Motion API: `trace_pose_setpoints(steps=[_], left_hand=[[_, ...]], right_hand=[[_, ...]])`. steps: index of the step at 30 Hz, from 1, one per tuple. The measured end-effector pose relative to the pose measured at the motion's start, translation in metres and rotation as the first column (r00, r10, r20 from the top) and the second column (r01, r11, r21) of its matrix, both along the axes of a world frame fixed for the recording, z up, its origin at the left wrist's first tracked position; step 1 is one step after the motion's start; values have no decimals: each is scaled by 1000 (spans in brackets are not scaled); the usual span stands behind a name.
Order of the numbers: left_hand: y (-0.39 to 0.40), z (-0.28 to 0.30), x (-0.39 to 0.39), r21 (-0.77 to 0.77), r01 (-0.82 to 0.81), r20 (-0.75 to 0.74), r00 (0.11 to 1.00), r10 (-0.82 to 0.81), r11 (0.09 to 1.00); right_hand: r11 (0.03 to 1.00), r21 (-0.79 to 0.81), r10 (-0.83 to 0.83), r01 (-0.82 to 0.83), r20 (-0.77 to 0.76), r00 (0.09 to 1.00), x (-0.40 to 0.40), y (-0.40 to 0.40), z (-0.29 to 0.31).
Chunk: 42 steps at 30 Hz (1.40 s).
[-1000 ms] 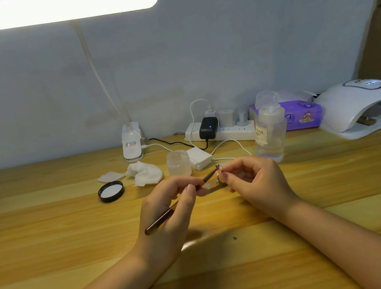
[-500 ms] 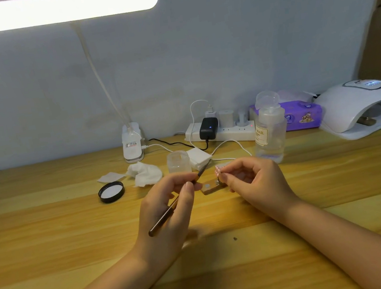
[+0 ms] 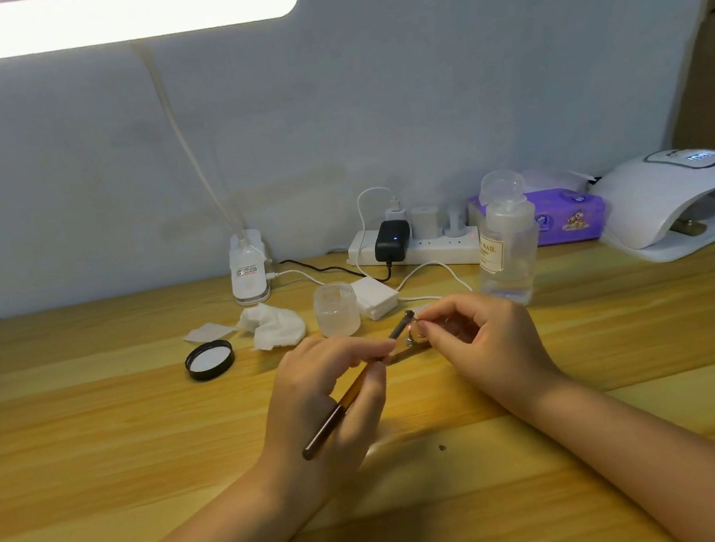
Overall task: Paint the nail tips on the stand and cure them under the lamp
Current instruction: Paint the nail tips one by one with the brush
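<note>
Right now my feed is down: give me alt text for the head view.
The left hand holds a brush to a nail tip stand pinched by the right hand, above a wooden table. The white curing lamp sits far right.

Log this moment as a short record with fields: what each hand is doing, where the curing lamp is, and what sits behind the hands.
left hand: left hand grips the nail brush, bristle end at the nail tip
right hand: right hand pinches the nail tip on the stand
curing lamp: nail lamp at far right of the wooden table, display lit
behind hands: small open jar, its black lid, cotton pads, clear pump bottle
paint progress: too small to tell
</note>
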<state>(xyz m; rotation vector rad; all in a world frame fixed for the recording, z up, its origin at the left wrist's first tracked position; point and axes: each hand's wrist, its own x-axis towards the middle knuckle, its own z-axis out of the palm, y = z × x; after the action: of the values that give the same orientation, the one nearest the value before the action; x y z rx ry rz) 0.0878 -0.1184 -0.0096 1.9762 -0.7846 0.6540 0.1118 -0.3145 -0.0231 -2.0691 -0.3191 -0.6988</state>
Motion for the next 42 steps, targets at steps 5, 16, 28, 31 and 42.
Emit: trace_pose_setpoints(steps=[5,16,28,31,42], left_hand=[[2,0,-1,-20,4,36,999,-3,1000],[3,-6,6,-120,12,-118,993,-26,993],[3,-7,9,-141,84,-183,977,-110,986],[2,-5,6,-138,106,-181,975,-130,985],[1,-5,5,-115,107,-136,983,-123,988]], right_hand=[[999,-39,-27,30,72,997,0,2,1],[992,119,-41,48,-63,997,-1,1,5],[987,161,16,3,-115,993,-5,3,7],[990,138,9,7,-115,993,-5,2,7],[991,132,12,3,-110,994,-4,2,7]])
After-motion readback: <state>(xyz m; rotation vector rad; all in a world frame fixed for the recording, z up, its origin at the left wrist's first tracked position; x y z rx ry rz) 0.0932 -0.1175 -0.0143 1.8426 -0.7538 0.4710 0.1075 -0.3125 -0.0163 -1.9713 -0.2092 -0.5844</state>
